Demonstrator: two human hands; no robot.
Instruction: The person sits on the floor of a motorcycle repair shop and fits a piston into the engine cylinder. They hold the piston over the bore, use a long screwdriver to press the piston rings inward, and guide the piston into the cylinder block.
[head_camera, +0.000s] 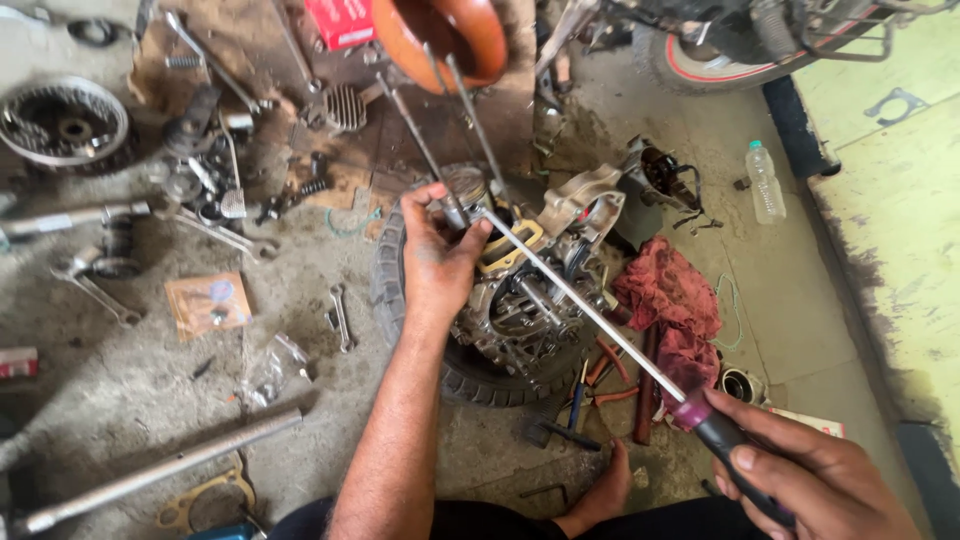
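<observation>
Right hand (800, 470) grips screwdriver (600, 310); left hand (440, 250) steadies engine (530, 290).

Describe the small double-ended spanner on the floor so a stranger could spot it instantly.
Start at the engine block resting on a black tyre mid-floor. Look just beyond the tyre, on the far side of the left forearm: the small spanner lies alone on bare concrete. It is shorter than the long steel bar nearer the camera.

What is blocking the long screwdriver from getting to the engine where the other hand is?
Nothing visible. The right hand holds the screwdriver by its handle, and the shaft runs over the engine to the top, where the left hand grips the piston. Two upright studs stand just beyond the tip, not across its path.
</observation>
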